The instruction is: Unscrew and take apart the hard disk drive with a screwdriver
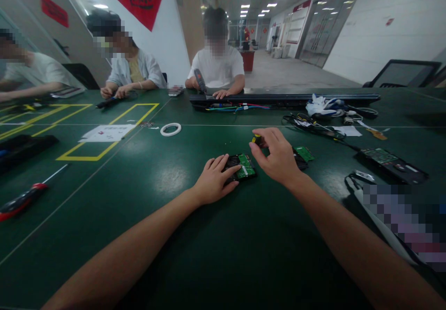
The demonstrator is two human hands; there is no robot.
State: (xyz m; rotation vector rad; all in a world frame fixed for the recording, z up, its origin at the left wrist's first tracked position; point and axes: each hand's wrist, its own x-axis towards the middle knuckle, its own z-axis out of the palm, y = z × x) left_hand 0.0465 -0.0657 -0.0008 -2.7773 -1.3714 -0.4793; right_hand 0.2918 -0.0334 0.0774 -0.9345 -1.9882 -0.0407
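A hard drive [248,165] with a green circuit board facing up lies flat on the table in front of me. My left hand [218,178] rests on its left part, fingers spread over the top and thumb by the near edge. Just above and right of the drive, my right hand [275,156] pinches a small black-and-yellow object [257,139] between thumb and fingers. Its kind I cannot make out, as the fingers cover most of it. Partly hidden behind that hand is a second drive with a green board [304,154].
Further right lies another drive-like unit [392,165], with cables [310,125] and white gloves [322,105] beyond. A long black bar [278,100] crosses the far side. A tape roll [170,129] and a screwdriver [31,194] lie left. Several people sit opposite, one holding a power tool [200,80].
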